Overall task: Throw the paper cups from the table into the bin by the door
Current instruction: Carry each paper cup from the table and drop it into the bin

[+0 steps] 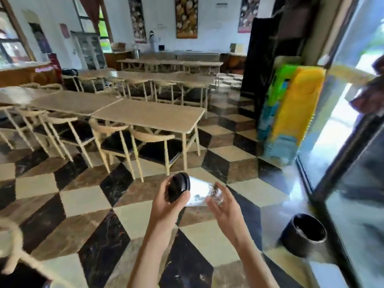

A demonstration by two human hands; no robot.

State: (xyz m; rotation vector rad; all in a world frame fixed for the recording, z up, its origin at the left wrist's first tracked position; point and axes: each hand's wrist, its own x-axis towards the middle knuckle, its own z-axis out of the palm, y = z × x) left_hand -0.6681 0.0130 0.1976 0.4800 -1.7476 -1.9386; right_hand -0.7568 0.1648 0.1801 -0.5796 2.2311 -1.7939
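Note:
A white paper cup (197, 189) with a black lid (179, 189) lies sideways in mid-air over the checkered floor, held between both hands. My left hand (166, 206) grips the lid end, thumb and fingers wrapped around it. My right hand (225, 206) touches the cup's base end with its fingers loosely curled; the image is blurred there. The black round bin (293, 240) stands on the floor at the lower right, beside the glass door (353, 204). It is open-topped and sits to the right of my hands and nearer to me.
Rows of light wooden tables (149, 115) and chairs (116, 138) fill the room ahead and to the left. A yellow and green stack (291, 113) leans by the door frame. A chair back (14, 244) shows at the lower left.

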